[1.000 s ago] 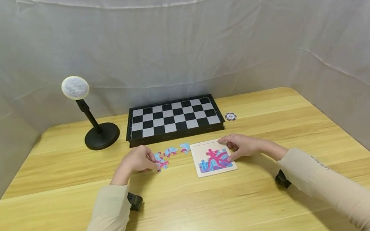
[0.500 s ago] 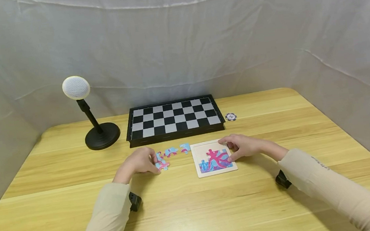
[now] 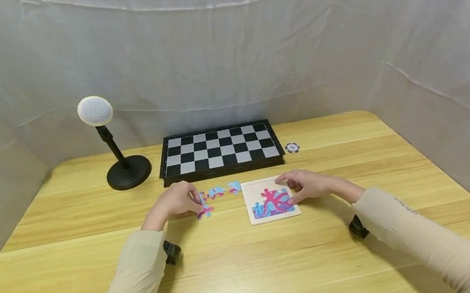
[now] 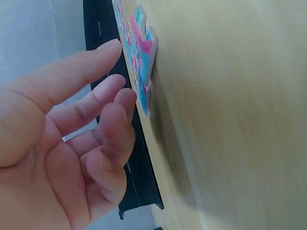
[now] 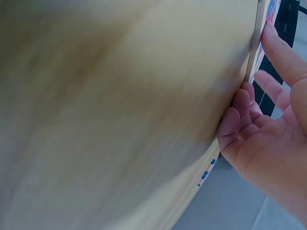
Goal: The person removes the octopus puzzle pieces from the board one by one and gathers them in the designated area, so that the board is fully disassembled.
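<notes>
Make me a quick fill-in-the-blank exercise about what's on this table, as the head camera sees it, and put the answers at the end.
1. The loose puzzle pieces lie to the ____ of the puzzle tray, where the right hand rests.
2. The round chip lies to the ____ of the checkered board.
3. The round-headed stand has a base colored ____.

Missing words: left; right; black.

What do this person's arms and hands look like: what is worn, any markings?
The left sleeve and right sleeve are long and beige; the right one bears dark lettering, too small to read. A black device sits at each wrist. The left hand and right hand are gloveless.
</notes>
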Tool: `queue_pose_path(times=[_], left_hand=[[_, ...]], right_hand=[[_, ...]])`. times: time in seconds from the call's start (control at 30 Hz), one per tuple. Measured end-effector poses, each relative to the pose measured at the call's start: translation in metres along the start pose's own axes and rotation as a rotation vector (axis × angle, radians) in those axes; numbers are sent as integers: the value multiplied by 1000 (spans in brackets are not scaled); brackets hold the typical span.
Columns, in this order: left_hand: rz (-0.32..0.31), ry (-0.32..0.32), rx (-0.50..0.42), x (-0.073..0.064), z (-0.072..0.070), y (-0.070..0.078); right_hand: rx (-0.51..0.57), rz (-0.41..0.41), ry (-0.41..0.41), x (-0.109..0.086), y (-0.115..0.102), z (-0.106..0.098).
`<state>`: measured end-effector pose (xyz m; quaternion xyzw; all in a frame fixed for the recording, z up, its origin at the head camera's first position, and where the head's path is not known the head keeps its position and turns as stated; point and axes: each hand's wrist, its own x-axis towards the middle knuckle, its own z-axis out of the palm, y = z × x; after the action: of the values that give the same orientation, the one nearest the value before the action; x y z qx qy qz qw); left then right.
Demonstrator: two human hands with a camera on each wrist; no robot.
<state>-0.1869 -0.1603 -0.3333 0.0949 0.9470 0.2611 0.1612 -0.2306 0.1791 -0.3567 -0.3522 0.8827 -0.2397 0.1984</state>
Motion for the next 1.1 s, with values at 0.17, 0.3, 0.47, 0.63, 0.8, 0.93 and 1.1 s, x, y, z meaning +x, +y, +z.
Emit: queue_pose_path(times=[0.17,0.3,0.47,0.63,0.8,0.93,1.1], left_hand=[[-5,-17,17,1,3,0],[22,-6,9,1,5,-1],[23,0,16,1,3,1],[64,36,-12,4,2,8],[85,36,-84,10,6,17],[80,43,-121,15,10,26],[84,48,-183,21,16,40]], right_hand=[[3,-12,-1,1,1,1],[-3,-5,1,1,0,0],[-8,0,-1,0,0,-2],[5,-2,1,-1,0,-1],[24,-6,-2,-1,0,0],[19,-9,-1,-1,-1,1],[16,-7,3,-2,-3,1]])
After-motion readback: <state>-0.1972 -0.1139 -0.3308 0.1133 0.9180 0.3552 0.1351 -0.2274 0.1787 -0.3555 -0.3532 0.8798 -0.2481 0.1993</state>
